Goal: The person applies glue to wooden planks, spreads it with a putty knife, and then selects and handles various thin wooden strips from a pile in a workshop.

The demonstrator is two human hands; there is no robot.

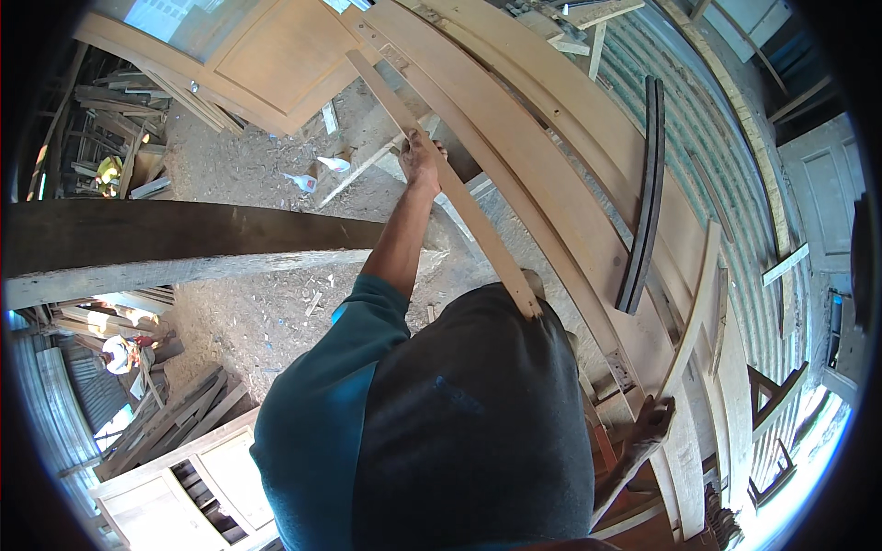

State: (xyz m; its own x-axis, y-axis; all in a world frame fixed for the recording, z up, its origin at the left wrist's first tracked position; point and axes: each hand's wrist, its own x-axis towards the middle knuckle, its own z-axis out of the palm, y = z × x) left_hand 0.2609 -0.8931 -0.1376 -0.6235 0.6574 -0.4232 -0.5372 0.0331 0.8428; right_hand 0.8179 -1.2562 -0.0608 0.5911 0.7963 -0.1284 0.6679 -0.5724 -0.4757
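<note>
My left hand [421, 163] is closed around a long, narrow wooden strip [480, 228], held at a slant in front of me. Its lower end comes close to the front of my dark shirt, and its upper end points toward the panelled door. On the right, my right hand [652, 419] has its fingers bent at the lower end of a thinner wooden strip [695, 326], which lies along the stacked boards. Those long, smooth wooden boards [542, 151] run from the top down along my right side. A dark grooved strip [646, 197] rests across them.
A thick dark beam [184, 234] juts in from the left. At the upper left leans a panelled wooden door [285, 69]. White plastic bottles [333, 164] lie on the littered dirt floor [276, 303]. Scrap wood [175, 422] is heaped at left; corrugated sheeting [726, 174] lies beyond the boards.
</note>
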